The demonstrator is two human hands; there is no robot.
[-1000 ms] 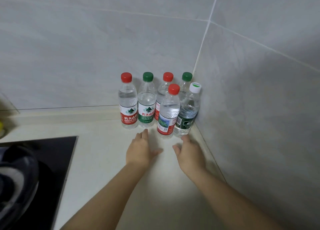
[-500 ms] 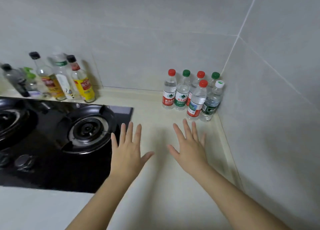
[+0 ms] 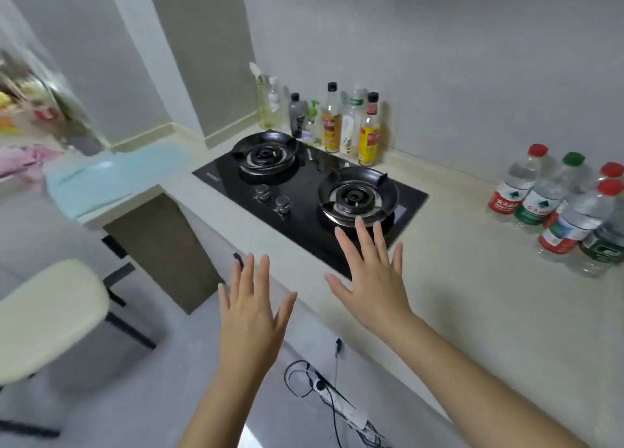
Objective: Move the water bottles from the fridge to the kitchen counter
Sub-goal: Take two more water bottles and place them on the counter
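The water bottles (image 3: pixel 553 204) stand upright in a tight cluster at the far right of the worktop (image 3: pixel 472 312), well to the right of the right hand (image 3: pixel 374 289) and farther again from the left hand (image 3: pixel 250 316). Both hands are empty, fingers straight and spread, palms down. The right hand is over the worktop by the stove (image 3: pixel 304 191), and the left hand is out over the floor (image 3: pixel 152 397).

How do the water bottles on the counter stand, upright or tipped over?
Upright. The water bottles stand on their bases on the counter, with their caps on top, grouped closely together.
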